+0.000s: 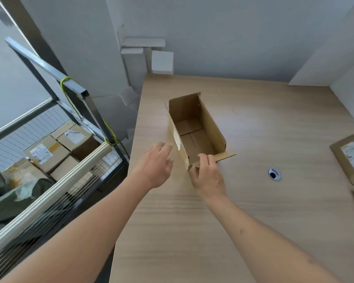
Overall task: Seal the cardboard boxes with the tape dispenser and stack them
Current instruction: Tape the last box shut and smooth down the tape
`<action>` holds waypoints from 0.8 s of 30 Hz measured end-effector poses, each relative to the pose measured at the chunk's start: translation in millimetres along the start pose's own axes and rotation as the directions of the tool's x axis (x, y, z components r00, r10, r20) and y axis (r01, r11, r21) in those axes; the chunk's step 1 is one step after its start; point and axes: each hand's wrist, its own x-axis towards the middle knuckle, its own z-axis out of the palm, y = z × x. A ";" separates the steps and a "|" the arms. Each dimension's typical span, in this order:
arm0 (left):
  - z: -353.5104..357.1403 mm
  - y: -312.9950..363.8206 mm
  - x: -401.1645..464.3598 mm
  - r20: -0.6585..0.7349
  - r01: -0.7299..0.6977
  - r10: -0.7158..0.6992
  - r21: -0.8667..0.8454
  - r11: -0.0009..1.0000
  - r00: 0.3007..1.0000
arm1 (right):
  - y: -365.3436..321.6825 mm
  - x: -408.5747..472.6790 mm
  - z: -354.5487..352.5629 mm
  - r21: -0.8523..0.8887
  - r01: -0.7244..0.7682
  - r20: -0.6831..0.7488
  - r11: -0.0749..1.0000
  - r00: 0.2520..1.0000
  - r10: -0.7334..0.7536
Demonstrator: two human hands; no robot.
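- The open cardboard box (194,129) stands on the wooden tabletop (264,119), its flaps up and its inside empty; a pale label runs down its left wall
- The right hand (207,174) pinches the box's near flap, fingers curled over the edge
- The left hand (156,164) hovers just left of the box, fingers spread and loose, holding nothing
- Right of the box, well apart, lies a flattened labelled carton (350,160); left of it, off the tabletop, a wire cart (49,180) holds sealed parcels
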 end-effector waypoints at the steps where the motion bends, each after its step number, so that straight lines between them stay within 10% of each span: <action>1: 2.2 1.3 -2.8 -0.012 0.001 -0.001 -0.042 0.999 1.000 | 3.7 -6.2 -3.2 0.015 0.003 -0.011 1.000 1.000 -0.003; 24: 61.7 118.2 -151.7 0.162 0.152 -0.174 0.141 0.978 0.971 | 167.4 -201.0 -101.4 0.154 -0.114 0.123 0.981 0.988 0.096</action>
